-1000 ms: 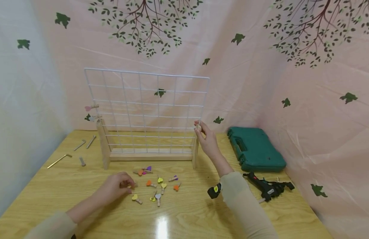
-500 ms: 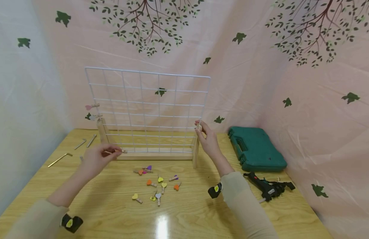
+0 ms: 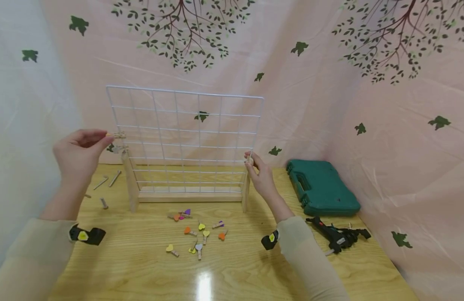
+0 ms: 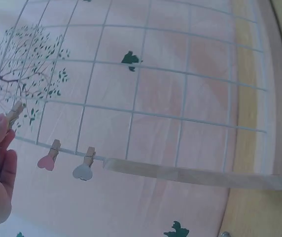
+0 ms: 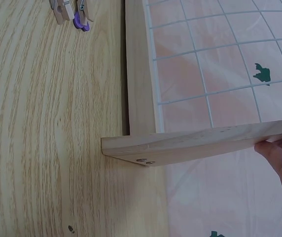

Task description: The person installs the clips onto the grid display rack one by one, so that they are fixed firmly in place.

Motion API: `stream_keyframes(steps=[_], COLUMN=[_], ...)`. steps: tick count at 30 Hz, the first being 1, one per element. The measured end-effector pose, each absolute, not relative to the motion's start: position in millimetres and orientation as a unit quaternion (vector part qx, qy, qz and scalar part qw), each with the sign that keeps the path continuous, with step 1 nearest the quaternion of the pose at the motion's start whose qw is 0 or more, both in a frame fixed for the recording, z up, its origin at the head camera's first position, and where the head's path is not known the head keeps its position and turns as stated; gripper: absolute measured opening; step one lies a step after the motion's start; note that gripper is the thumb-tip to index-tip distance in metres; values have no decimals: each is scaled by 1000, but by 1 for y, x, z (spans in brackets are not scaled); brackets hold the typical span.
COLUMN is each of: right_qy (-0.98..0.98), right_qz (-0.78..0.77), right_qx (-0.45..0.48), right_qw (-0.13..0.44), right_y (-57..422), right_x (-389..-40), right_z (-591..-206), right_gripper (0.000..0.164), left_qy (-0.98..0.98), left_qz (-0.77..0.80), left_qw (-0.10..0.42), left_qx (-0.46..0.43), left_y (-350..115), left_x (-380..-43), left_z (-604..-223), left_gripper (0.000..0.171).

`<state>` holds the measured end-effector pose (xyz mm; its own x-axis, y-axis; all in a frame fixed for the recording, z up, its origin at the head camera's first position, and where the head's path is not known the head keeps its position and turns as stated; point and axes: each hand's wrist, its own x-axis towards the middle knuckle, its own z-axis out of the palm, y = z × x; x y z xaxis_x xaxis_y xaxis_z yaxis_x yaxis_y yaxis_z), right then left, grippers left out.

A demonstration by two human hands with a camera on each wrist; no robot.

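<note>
Between thumb and fingers, my left hand (image 3: 77,154) pinches a small wooden clothespin (image 4: 16,112) at the left edge of the white wire grid (image 3: 199,125); whether it touches the wire I cannot tell. In the left wrist view, a pink-heart clothespin (image 4: 48,160) and a pale-heart clothespin (image 4: 84,170) are clipped to the grid's side wire. The grid stands upright in a wooden stand (image 3: 190,197). My right hand (image 3: 259,175) grips the top of the stand's right post (image 5: 200,143), its thumb against the wood.
Several heart clothespins (image 3: 199,251) in orange, yellow, purple and white lie scattered before the stand. Hex keys (image 3: 101,182) and a bolt (image 3: 104,203) lie at the left. A green case (image 3: 325,188) and a black glue gun (image 3: 338,238) are at the right.
My left hand has risen from the table by the clothespins to the grid's upper left edge, carrying a clothespin. My right hand has stayed on the post.
</note>
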<state>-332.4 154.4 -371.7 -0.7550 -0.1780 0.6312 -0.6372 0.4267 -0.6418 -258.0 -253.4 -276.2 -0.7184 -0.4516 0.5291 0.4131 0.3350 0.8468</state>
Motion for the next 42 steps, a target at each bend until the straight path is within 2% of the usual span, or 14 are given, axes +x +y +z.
stream_keyframes(steps=[5, 13, 20, 28, 36, 42], right_qy=[-801, -814, -815, -817, -820, -818], right_qz=[484, 467, 468, 470, 463, 467], right_qx=[261, 250, 246, 239, 244, 243], right_qw=[239, 240, 239, 232, 234, 232], right_y=[151, 158, 157, 159, 160, 158], right_x=[-320, -339, -338, -341, -342, -343], right_z=[-360, -379, -377, -380, -380, -380], right_gripper=[30, 32, 32, 32, 34, 33], left_qy=[-642, -549, -514, -545, -611, -685], left_qz=[-659, -727, -753, -740, -676, -585], left_qw=[387, 402, 396, 378, 395, 418], left_qx=[59, 89, 110, 114, 120, 116], left_y=[-257, -262, -267, -263, -260, -254], left_x=[-271, -289, -294, -301, -306, -294], left_z=[-262, -256, -258, -258, -264, -273], left_gripper=[28, 34, 39, 38, 36, 42])
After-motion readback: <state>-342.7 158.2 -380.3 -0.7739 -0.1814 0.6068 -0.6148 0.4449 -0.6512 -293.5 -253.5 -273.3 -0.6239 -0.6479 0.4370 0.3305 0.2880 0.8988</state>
